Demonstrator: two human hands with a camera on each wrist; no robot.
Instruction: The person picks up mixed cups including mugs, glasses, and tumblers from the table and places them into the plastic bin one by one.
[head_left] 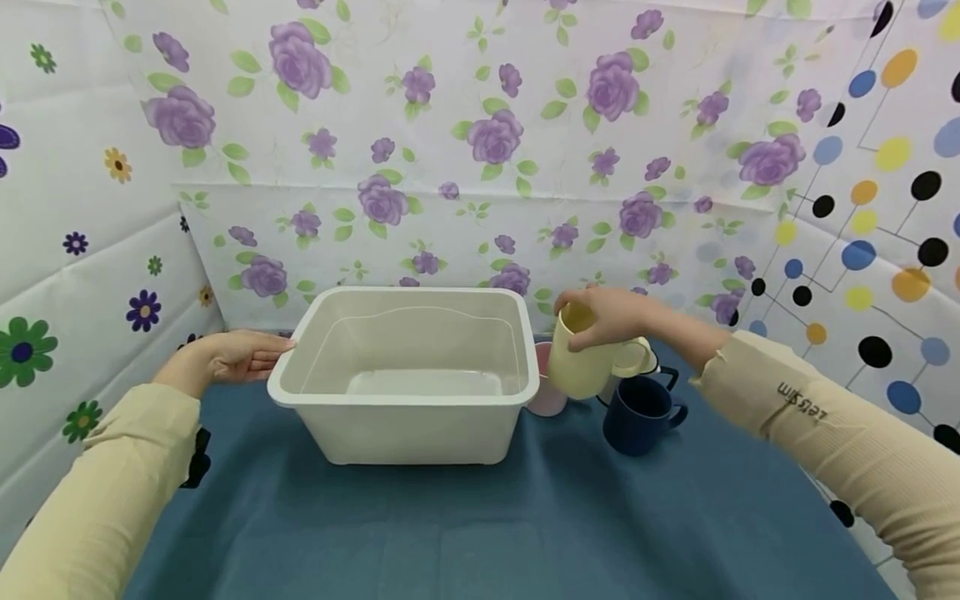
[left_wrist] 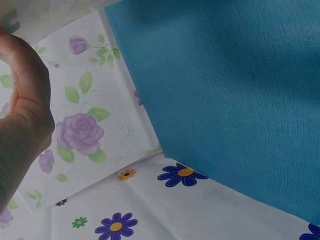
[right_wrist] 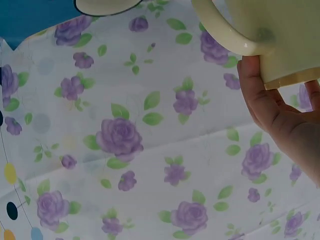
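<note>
In the head view my right hand [head_left: 600, 315] grips a pale yellow mug [head_left: 581, 367] from above by its rim, with the handle to the right. The mug is slightly tilted and held beside the right rim of a large off-white plastic basin [head_left: 412, 433]. The right wrist view shows the thumb and fingers at the rim of the yellow mug [right_wrist: 285, 45]. My left hand [head_left: 243, 354] has its fingers extended, fingertips right at the basin's left rim. The left wrist view catches only part of the left hand [left_wrist: 25, 90].
A pink mug [head_left: 549, 402] stands close by the basin's right side. To its right are a navy blue mug [head_left: 637, 421] and a mostly hidden white mug with a dark rim [right_wrist: 107, 6]. A blue cloth [head_left: 480, 533] covers the table; patterned sheets [head_left: 450, 125] enclose it.
</note>
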